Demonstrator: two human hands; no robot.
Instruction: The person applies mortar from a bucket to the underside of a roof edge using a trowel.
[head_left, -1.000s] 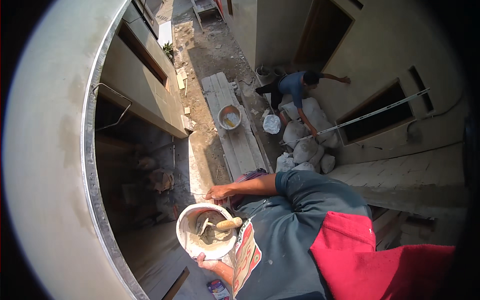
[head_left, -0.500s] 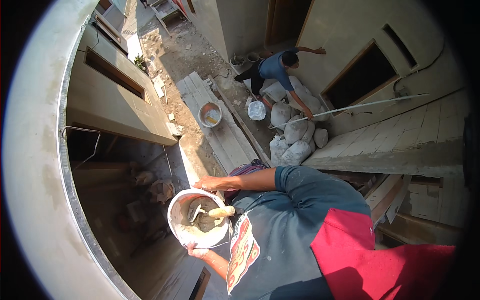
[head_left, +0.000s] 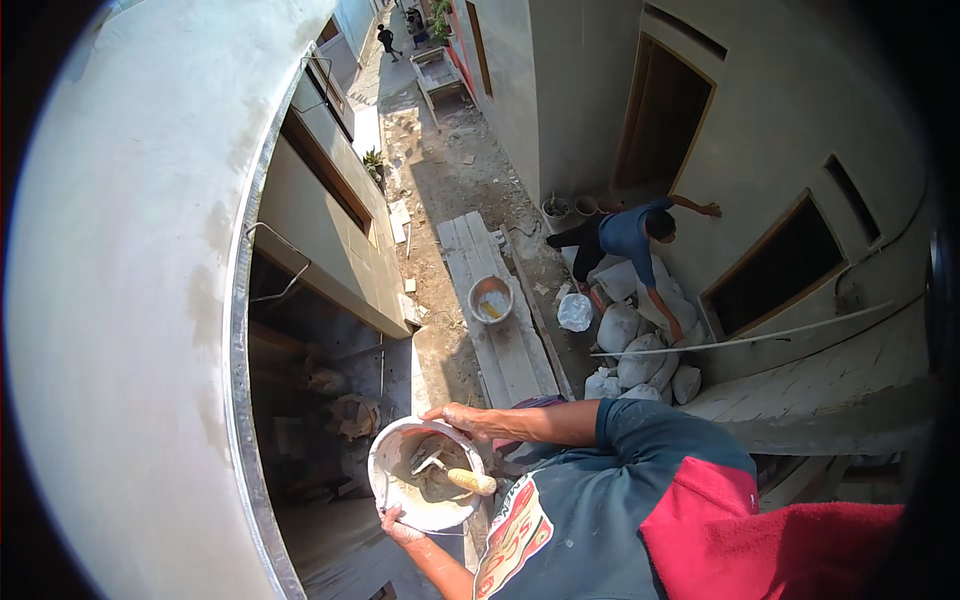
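A whitish plastic bucket (head_left: 385, 490), tilted and smeared with plaster, is held between my two hands. My left hand (head_left: 402, 526) grips its lower side, with the fingers at the wall. At the opposite side of the rim, my right hand (head_left: 458, 418) is closed on the bucket's edge. Inside lies a pasty grey-white mix (head_left: 420, 490). A trowel (head_left: 470, 481) rests in the bucket, its metal part in the mix and its yellowish handle across the rim near my shirt. Neither hand touches the trowel.
Below are wooden planks (head_left: 470, 245) carrying a basin (head_left: 491, 300). A co-worker (head_left: 628, 235) in blue leans over white sacks (head_left: 640, 365), beside a long pale pole (head_left: 780, 337). A curved wall with a metal edge (head_left: 240, 400) stands at my left. Red cloth (head_left: 770, 530) hangs over me.
My view has swung, so the alley and co-worker sit further right and lower, and more of the alley's far end shows. Both hands keep hold of the bucket.
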